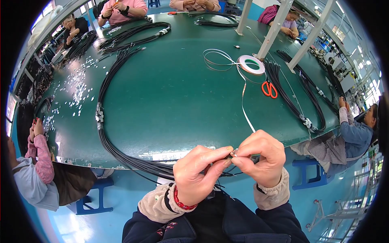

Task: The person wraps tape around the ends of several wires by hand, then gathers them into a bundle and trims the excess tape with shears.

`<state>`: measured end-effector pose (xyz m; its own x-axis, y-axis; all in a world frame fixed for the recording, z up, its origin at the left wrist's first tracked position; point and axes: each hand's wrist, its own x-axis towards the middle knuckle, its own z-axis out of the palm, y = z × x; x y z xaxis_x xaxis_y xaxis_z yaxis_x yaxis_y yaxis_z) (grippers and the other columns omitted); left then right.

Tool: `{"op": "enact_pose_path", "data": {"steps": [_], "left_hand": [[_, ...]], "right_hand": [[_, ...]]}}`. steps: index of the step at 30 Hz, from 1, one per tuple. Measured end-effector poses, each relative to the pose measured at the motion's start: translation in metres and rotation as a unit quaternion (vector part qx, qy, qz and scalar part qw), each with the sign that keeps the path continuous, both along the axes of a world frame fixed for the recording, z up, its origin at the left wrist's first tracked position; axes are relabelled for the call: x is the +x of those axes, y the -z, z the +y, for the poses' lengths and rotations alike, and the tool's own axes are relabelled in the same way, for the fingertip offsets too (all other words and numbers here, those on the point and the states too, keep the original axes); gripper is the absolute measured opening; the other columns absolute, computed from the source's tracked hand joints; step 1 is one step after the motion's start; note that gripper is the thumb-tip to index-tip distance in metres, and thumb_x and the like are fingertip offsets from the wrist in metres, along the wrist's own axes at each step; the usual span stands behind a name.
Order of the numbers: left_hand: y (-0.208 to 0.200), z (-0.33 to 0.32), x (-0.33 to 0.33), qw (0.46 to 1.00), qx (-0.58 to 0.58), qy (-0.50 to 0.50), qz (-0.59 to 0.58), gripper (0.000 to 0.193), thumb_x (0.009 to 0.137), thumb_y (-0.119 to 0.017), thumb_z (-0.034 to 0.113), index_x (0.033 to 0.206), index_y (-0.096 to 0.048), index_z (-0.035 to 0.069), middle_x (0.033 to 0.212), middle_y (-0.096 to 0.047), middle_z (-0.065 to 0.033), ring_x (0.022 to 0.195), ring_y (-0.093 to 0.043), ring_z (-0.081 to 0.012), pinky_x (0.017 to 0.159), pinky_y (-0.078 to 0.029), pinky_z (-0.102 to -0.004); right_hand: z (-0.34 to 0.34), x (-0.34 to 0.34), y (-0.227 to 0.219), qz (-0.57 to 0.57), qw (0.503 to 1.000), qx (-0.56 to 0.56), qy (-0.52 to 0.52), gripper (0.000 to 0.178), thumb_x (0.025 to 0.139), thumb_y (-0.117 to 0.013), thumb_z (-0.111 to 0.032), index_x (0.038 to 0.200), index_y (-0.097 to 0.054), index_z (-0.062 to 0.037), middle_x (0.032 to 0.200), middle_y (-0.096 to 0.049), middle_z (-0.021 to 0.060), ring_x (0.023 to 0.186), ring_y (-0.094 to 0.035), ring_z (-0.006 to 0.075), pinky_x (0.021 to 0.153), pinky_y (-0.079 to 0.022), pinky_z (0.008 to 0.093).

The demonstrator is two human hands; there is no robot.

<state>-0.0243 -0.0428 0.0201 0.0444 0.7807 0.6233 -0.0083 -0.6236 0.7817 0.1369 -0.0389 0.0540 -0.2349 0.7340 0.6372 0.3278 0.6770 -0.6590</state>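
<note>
Black cable bundle (137, 163), thin strands, wide curve, white tags (99, 115) midway

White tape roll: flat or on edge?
Flat: the white roll lies on the green table, its round face turned up.

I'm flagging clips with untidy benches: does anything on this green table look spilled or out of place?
Yes: small whitish pieces lie strewn over the left side of the green table, unlike the bundled black cables. Tape also forms loose loops beside its roll. Nothing looks clearly damaged.
</note>
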Motion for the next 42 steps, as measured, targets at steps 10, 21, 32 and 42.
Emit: {"op": "enact_pose_path", "data": {"steps": [10, 21, 32, 42], "left_hand": [[0.001, 0.001, 0.005, 0.998, 0.032, -0.035, 0.033, 0.032, 0.067, -0.073, -0.006, 0.098, -0.066, 0.002, 0.073, -0.064, -0.0086, 0.058, -0.059, -0.013, 0.048, -0.045, -0.0227], [0.007, 0.001, 0.01, 0.997, 0.046, -0.055, 0.018, 0.031, 0.066, -0.075, -0.006, 0.092, -0.06, 0.003, 0.07, -0.064, -0.0073, 0.055, -0.059, -0.0131, 0.046, -0.045, -0.0222], [0.006, 0.002, 0.011, 0.994, 0.078, -0.059, 0.041, 0.034, 0.064, -0.073, -0.01, 0.093, -0.06, 0.002, 0.074, -0.065, -0.0082, 0.06, -0.063, -0.018, 0.049, -0.048, -0.0253], [0.001, 0.002, 0.009, 0.997, 0.053, -0.036, 0.045, 0.031, 0.068, -0.071, -0.008, 0.097, -0.062, 0.002, 0.074, -0.065, -0.0089, 0.06, -0.062, -0.0167, 0.05, -0.048, -0.0243]], "right_hand": [[0.003, -0.001, -0.002, 0.019, 1.0, 0.02, 0.005, 0.015, 0.065, -0.072, 0.004, 0.073, -0.062, -0.0041, 0.08, -0.062, 0.0063, 0.059, -0.058, 0.0087, 0.047, -0.047, 0.0197], [0.003, 0.001, -0.001, -0.005, 1.0, 0.023, 0.011, 0.017, 0.062, -0.07, 0.004, 0.072, -0.058, -0.005, 0.076, -0.061, 0.0086, 0.062, -0.059, 0.0129, 0.05, -0.045, 0.0227], [0.004, -0.001, -0.002, -0.005, 0.999, 0.027, 0.024, 0.017, 0.063, -0.069, 0.007, 0.067, -0.056, -0.0045, 0.077, -0.061, 0.0054, 0.053, -0.055, 0.0072, 0.044, -0.044, 0.0192], [0.003, 0.002, -0.002, -0.011, 0.999, 0.028, 0.018, 0.017, 0.063, -0.07, 0.005, 0.07, -0.057, -0.0047, 0.077, -0.061, 0.0065, 0.056, -0.056, 0.0087, 0.045, -0.044, 0.0199]]}}
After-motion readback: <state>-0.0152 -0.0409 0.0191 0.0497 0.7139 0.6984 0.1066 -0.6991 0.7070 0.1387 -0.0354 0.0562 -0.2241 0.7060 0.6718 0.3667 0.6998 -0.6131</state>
